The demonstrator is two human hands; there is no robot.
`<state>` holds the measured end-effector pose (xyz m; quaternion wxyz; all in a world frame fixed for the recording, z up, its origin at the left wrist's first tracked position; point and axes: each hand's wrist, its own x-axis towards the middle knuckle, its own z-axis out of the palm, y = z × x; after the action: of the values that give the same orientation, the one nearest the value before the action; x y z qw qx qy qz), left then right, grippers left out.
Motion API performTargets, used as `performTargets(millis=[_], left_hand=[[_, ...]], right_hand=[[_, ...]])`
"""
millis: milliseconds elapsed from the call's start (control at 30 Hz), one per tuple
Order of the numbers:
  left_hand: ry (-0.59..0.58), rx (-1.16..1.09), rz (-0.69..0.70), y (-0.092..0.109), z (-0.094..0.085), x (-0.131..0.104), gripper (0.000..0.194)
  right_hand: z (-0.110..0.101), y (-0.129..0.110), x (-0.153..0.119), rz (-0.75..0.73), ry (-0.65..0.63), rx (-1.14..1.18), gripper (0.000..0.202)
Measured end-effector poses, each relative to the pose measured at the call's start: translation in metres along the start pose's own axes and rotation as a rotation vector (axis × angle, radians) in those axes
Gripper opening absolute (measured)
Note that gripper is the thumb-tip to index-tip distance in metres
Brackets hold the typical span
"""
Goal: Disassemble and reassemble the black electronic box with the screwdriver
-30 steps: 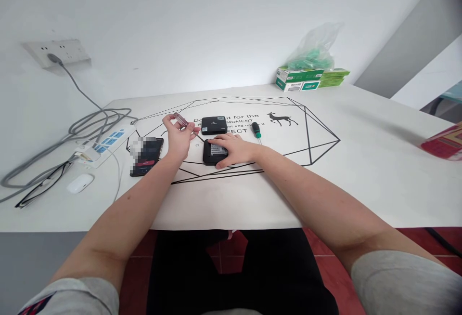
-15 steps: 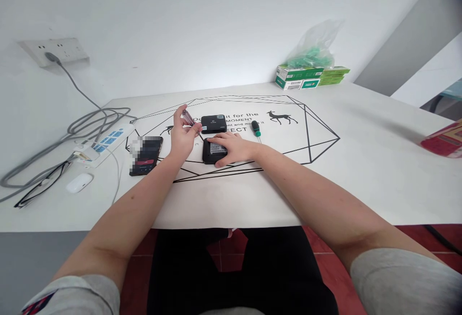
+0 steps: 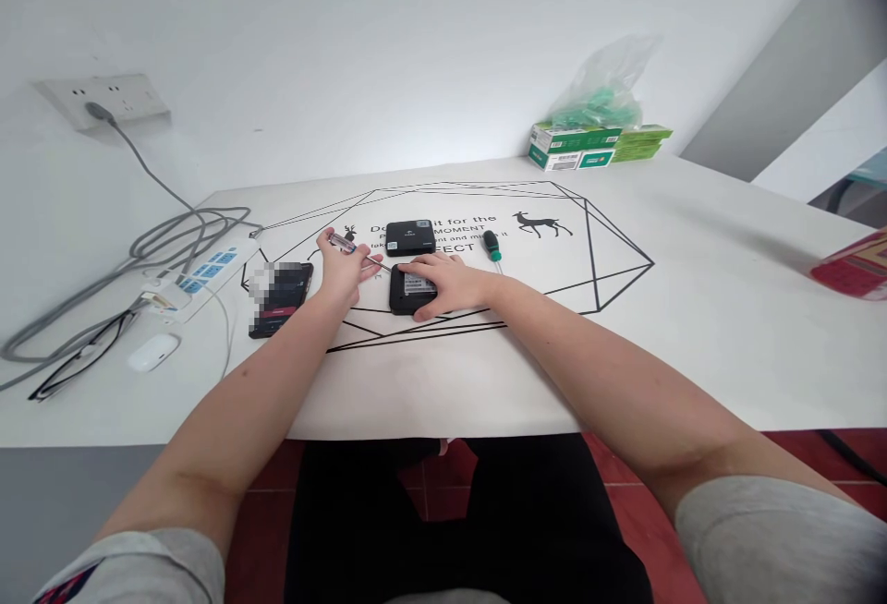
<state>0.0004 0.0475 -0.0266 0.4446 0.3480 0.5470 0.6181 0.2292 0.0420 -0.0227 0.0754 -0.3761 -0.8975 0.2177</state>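
My left hand (image 3: 343, 269) grips a screwdriver (image 3: 341, 242) with a clear handle, tilted low, its shaft reaching right to the edge of a small black box (image 3: 407, 300). Whether the tip sits in a gap or only touches the edge, I cannot tell. The box lies flat and shows a label with print. My right hand (image 3: 447, 284) lies over its right side, fingers spread, pressing it against the table. Just behind it rests a black flat piece (image 3: 410, 237) of like size with small stickers. A green and black screwdriver (image 3: 492, 247) lies to the right.
On the left are a phone (image 3: 281, 299), a power strip (image 3: 212, 273) with grey cable, a white earphone case (image 3: 153, 352) and glasses (image 3: 81, 356). Green and white boxes (image 3: 575, 147) under a plastic bag (image 3: 606, 91) stand by the wall. A red package (image 3: 856, 267) is at right.
My left hand has dropped and shifted slightly left, and the screwdriver has gone from steep to a flatter tilt. My right hand and the black box have stayed put.
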Motion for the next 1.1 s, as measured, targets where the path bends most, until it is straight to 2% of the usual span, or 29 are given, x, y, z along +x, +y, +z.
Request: performTargets(millis=[133, 267, 467, 667, 833, 967, 1100], left_hand=[[-0.017, 0.021, -0.014, 0.002, -0.002, 0.000, 0.090], [-0.038, 0.069, -0.107, 0.006, -0.006, 0.000, 0.093], [-0.150, 0.136, -0.195, 0.013, -0.007, -0.004, 0.088], [-0.197, 0.147, -0.237, 0.016, -0.006, -0.012, 0.085], [-0.194, 0.151, -0.192, 0.016, -0.005, -0.018, 0.084], [-0.201, 0.194, -0.150, 0.015, -0.007, -0.014, 0.086], [-0.157, 0.454, -0.024, 0.012, -0.014, -0.004, 0.077]], right_hand=[[-0.002, 0.006, -0.001, -0.041, -0.016, 0.022, 0.111], [-0.004, 0.016, -0.001, -0.097, -0.028, 0.064, 0.108], [-0.006, 0.019, -0.001, -0.097, -0.056, 0.070, 0.110], [-0.004, 0.020, 0.000, -0.095, -0.048, 0.074, 0.111], [-0.004, 0.022, 0.000, -0.098, -0.052, 0.073, 0.112], [-0.006, 0.018, -0.003, -0.057, -0.070, 0.069, 0.117], [-0.004, 0.008, -0.004, -0.053, 0.000, 0.071, 0.106]])
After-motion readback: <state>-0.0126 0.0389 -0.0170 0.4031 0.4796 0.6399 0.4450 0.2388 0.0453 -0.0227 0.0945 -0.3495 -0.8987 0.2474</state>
